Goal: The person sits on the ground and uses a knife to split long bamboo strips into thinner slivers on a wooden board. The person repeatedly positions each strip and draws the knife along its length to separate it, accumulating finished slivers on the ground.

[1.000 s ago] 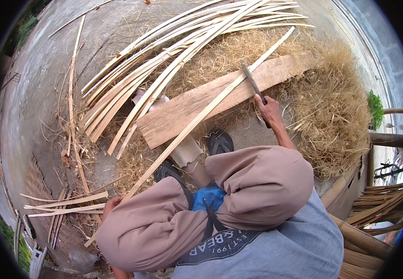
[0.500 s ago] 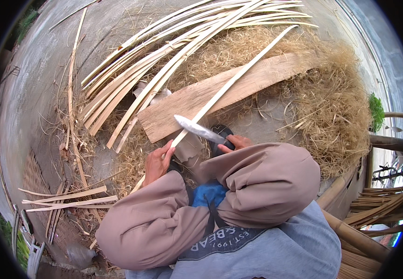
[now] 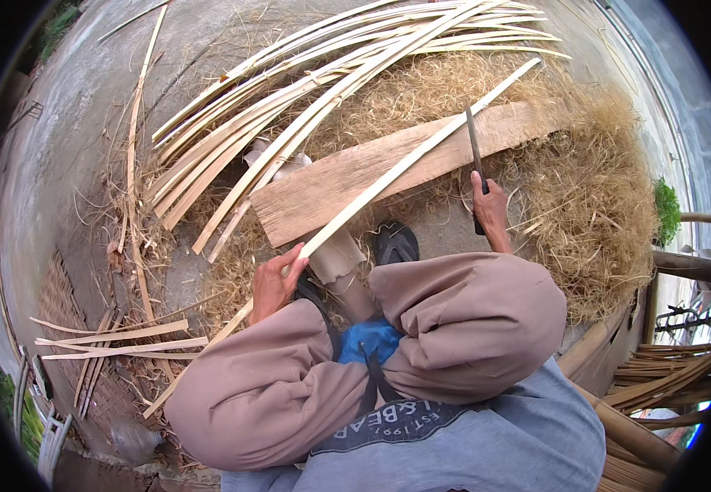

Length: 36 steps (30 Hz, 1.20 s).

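A long pale bamboo strip (image 3: pixel 404 168) slants across a flat wooden board (image 3: pixel 290 205) and runs back past my left knee. My left hand (image 3: pixel 276 280) is closed round the strip just off the board's near end. My right hand (image 3: pixel 491 207) grips the dark handle of a knife (image 3: pixel 473 139). The blade points away from me, its tip beside the strip's far part; I cannot tell whether they touch.
Several bamboo strips (image 3: pixel 322 90) lie in a fan beyond the board. Curly shavings (image 3: pixel 589 221) are heaped at right. Shorter strips (image 3: pixel 125 348) lie at lower left. Bamboo poles (image 3: pixel 630 418) stand at lower right. A sandal (image 3: pixel 396 243) shows near the board.
My right hand has carried the knife forward and right, from near my left hand to the strip's far part. The blade has swung from pointing left to pointing away. My left hand stays on the strip.
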Tool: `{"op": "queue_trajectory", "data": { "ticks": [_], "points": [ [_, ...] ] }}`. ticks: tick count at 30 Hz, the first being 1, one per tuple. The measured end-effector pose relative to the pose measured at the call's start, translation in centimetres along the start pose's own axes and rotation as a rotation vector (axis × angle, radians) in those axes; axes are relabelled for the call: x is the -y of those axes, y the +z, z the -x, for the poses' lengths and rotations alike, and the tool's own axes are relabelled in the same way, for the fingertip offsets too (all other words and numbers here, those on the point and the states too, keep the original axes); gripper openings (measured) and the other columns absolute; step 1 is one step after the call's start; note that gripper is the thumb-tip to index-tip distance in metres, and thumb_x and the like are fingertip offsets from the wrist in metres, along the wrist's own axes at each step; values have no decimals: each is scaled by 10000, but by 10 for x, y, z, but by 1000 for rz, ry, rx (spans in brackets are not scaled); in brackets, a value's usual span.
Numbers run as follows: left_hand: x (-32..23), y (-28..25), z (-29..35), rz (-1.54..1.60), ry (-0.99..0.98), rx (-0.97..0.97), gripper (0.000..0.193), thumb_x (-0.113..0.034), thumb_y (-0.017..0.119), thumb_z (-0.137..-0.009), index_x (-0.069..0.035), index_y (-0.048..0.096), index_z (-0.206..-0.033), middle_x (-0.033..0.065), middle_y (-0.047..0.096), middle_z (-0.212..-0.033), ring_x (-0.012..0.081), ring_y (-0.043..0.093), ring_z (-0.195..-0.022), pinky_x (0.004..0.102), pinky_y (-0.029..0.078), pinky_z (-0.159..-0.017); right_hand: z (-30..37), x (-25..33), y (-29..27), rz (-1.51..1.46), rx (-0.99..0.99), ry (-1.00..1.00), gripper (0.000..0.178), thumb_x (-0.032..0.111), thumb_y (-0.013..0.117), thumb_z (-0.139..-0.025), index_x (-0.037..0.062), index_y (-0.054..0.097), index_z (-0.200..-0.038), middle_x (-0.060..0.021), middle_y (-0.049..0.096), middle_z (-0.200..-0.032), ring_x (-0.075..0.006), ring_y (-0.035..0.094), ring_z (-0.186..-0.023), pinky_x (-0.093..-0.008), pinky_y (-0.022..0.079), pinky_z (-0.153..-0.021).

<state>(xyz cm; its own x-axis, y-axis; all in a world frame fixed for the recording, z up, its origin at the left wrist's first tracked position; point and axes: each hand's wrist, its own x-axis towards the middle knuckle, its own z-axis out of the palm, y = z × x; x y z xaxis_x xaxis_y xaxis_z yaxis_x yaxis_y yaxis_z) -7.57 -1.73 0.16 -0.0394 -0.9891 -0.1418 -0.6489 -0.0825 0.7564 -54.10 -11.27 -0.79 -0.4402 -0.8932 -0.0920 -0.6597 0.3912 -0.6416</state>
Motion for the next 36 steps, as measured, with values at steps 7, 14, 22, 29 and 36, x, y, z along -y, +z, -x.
{"op": "queue_trajectory", "data": {
  "ticks": [7,14,22,29,36],
  "points": [
    [34,-68,25,-55,-409,334,406,-411,762,-964,-50,773,-1151,50,679,-737,142,609,-688,329,472,-647,58,8,29,-419,394,-23,458,478,473,-1115,33,579,-1128,-89,678,-813,-187,673,-666,-358,539,-598],
    [93,-101,82,110,-561,153,379,-344,748,-1000,-27,718,-794,-58,548,-613,47,447,-569,292,298,-497,75,20,60,-497,515,373,560,570,556,-1051,43,622,-873,-54,604,-661,-141,615,-569,-305,513,-536],
    [76,-84,66,120,-512,122,396,-352,768,-981,-33,704,-755,-52,526,-597,48,407,-540,294,267,-483,110,24,63,-472,508,354,564,538,602,-1037,24,668,-814,-71,624,-640,-147,583,-557,-356,449,-543],
    [59,-88,48,193,-508,144,381,-340,763,-973,-4,753,-794,-17,590,-609,59,481,-568,270,338,-517,97,22,56,-397,606,248,574,536,570,-1052,21,655,-812,-54,613,-631,-141,586,-569,-350,450,-558],
    [62,-80,54,182,-522,136,381,-350,757,-975,-6,765,-810,-15,595,-605,63,488,-552,277,341,-505,104,41,56,-490,553,437,587,524,561,-1059,13,630,-778,-76,611,-659,-167,559,-594,-379,459,-595]
  ]
}}
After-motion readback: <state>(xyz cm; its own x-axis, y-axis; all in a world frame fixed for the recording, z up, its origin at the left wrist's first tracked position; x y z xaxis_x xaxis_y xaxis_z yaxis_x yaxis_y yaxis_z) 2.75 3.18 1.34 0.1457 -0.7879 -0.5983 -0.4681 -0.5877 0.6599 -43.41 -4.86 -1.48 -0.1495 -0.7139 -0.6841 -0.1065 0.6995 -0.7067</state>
